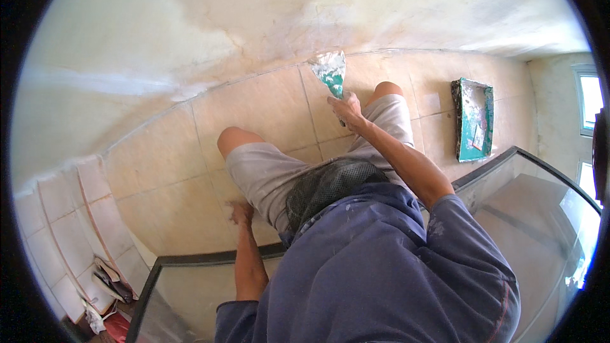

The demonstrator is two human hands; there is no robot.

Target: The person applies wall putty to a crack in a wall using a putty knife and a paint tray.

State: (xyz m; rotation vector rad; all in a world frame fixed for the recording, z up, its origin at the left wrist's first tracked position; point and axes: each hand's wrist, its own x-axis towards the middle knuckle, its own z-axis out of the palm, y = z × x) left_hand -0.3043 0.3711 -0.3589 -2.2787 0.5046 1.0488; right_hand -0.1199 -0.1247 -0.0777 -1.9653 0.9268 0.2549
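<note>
My right hand (347,111) is closed round the handle of a putty knife (332,75). The wide blade is green and smeared with pale filler. It points away from me, its tip by the line where the tiled floor meets the wall (260,9). Beside my left thigh, low over the floor tiles, is my left hand (241,212). Its fingers look loosely apart, with nothing visible in them. The wall shows pale, patchy areas and a whitish smear at the left.
A green tray (488,121) with dark, paint-crusted sides stands on the floor tiles (159,159) to the right. Dark-framed glass panels (534,216) are behind me on both sides. At the lower left are tiled steps (67,219) and dark shoes (109,279). A window (591,98) is at the far right.
</note>
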